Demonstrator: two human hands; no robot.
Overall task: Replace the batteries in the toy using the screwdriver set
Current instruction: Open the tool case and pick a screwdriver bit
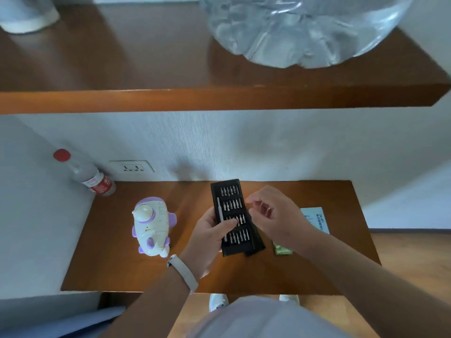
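On the brown counter [117,269] a white and purple toy [151,226] lies by itself, left of the hands. Just right of it, the left hand [210,236] holds a black tray [233,215] of screwdriver bits. Its grip is closed around the tray's left edge, with the thumb across the bits. A thin silver driver [220,215] lies along the tray's left side. The right hand [273,215] hovers over the tray's right side, fingers curled loosely and half open, holding nothing I can see. A small green pack [281,250] lies near the right arm, and a pale blue paper [317,219] lies past it. A bottle [90,175] with a red cap leans in the far left corner. A wooden shelf [219,100] hangs above.
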